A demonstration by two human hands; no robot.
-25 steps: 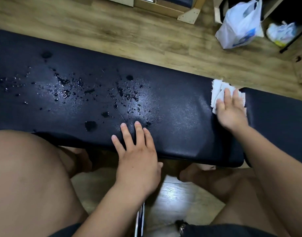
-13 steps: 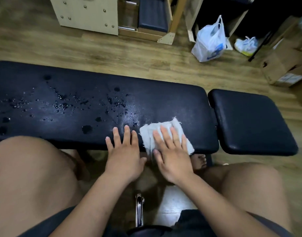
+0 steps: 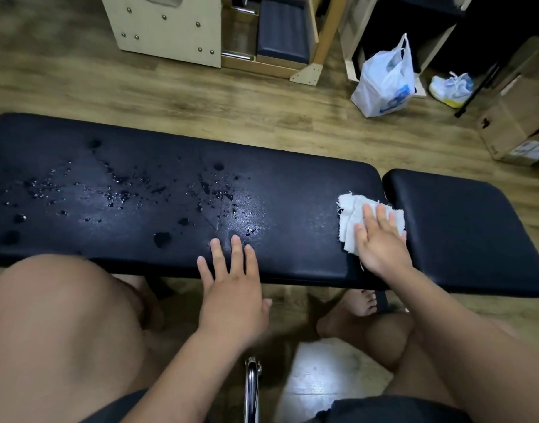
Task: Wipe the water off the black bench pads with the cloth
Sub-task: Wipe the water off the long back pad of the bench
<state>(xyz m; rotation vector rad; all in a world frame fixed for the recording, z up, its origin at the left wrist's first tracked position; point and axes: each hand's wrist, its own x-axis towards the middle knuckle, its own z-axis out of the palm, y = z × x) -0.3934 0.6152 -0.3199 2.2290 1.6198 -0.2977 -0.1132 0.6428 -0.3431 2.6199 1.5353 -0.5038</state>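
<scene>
A long black bench pad runs across the view, with a shorter black pad to its right. Water drops dot the left and middle of the long pad. A white cloth lies flat at the long pad's right end, reaching over the gap between the pads. My right hand presses on the cloth with straight fingers. My left hand rests flat on the long pad's near edge, just below the wet patch, fingers spread.
My bare knees sit under the bench's near edge, and a chrome tube stands between them. On the wooden floor behind are a white plastic bag, a shoe, a cardboard box and wooden equipment.
My right hand has slid the cloth from beside my left hand out to the long pad's right end. My left hand has stayed on the near edge.
</scene>
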